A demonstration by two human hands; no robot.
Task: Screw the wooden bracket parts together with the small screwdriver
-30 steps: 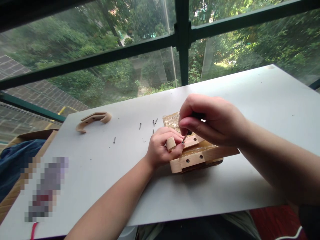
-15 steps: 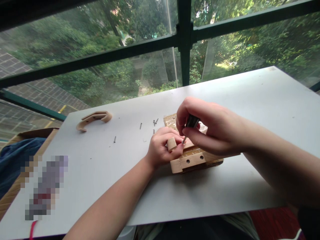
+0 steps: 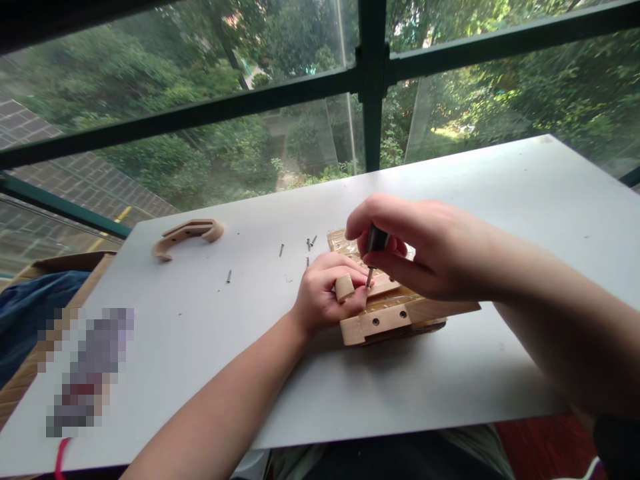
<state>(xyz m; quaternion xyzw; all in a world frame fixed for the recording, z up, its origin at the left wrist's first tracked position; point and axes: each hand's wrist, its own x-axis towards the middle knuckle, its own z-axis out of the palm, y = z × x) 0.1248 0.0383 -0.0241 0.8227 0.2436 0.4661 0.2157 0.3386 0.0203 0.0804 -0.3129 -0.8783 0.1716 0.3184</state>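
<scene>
My right hand (image 3: 400, 247) is closed round the dark handle of a screwdriver (image 3: 377, 239), whose tip points down at a screw spot beside my left fingertips. My left hand (image 3: 333, 290) grips a light wooden piece (image 3: 344, 288), its rounded end sticking out between the fingers. Under both hands lies a tape-wrapped block (image 3: 340, 240). Along the near side of that block is a wooden bar (image 3: 390, 320) with two dark screw heads. My hands hide much of the block.
On the white table (image 3: 200, 373), a curved wooden part (image 3: 189, 235) lies at the far left, with several loose screws (image 3: 281, 250) nearer the middle. A cardboard box (image 3: 95, 267) stands beyond the left edge; windows line the back.
The screwdriver has tilted more upright, and my right fingers have shifted slightly left round its handle. More of the wooden piece under the tip now shows. My left hand has stayed in place.
</scene>
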